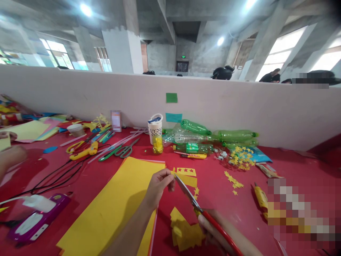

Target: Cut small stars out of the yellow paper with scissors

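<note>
My left hand [160,183] is closed, thumb and finger pinching a small bit of yellow paper [173,173]. In my right hand [213,227] is a pair of scissors [187,190] with red handles, its blade tips touching or very near that paper. Just behind the tips shows a yellow paper strip [189,180]; whether it joins the pinched bit I cannot tell. Beyond it lies a strip with star-shaped holes [186,171]. Yellow offcuts [183,231] lie below the scissors. Large yellow sheets [112,206] are stacked under my left forearm.
Green plastic bottles [195,127] and a white cup [155,126] stand or lie along the partition [119,94]. Cut yellow stars [242,158] are heaped at right. Grey scissors [126,150], a yellow glue gun [84,151] and a purple power strip [39,217] occupy the left. Another person's hand [13,156] shows far left.
</note>
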`<state>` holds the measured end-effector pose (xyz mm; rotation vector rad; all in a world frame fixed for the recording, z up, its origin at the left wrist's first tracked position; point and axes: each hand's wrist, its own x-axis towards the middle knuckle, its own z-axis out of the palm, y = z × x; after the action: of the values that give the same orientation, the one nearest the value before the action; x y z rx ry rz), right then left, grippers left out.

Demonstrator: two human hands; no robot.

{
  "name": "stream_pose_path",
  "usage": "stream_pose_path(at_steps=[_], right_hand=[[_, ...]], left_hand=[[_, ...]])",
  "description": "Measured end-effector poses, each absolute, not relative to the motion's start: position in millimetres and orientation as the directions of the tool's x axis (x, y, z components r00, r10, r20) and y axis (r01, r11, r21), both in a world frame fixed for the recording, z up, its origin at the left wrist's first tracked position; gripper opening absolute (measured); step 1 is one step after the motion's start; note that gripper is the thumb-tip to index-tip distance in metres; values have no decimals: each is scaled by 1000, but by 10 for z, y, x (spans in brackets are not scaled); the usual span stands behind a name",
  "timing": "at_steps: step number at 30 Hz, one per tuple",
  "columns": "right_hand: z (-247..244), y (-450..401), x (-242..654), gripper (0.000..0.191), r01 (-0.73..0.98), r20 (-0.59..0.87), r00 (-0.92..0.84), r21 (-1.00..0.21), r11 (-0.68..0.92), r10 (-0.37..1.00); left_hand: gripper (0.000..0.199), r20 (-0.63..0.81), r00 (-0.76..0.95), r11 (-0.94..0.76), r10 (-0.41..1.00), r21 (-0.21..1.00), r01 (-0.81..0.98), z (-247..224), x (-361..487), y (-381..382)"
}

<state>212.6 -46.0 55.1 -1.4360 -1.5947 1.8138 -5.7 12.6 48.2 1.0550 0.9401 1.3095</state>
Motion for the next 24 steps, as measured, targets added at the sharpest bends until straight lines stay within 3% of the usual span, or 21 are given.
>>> stream_pose_path(at_steps=[24], right_hand=[[513,-387,2223,55,434,-513,-415,-837,-333,751]], left_hand=[[20,-1,72,17,997,976,-217,526,-98,137]])
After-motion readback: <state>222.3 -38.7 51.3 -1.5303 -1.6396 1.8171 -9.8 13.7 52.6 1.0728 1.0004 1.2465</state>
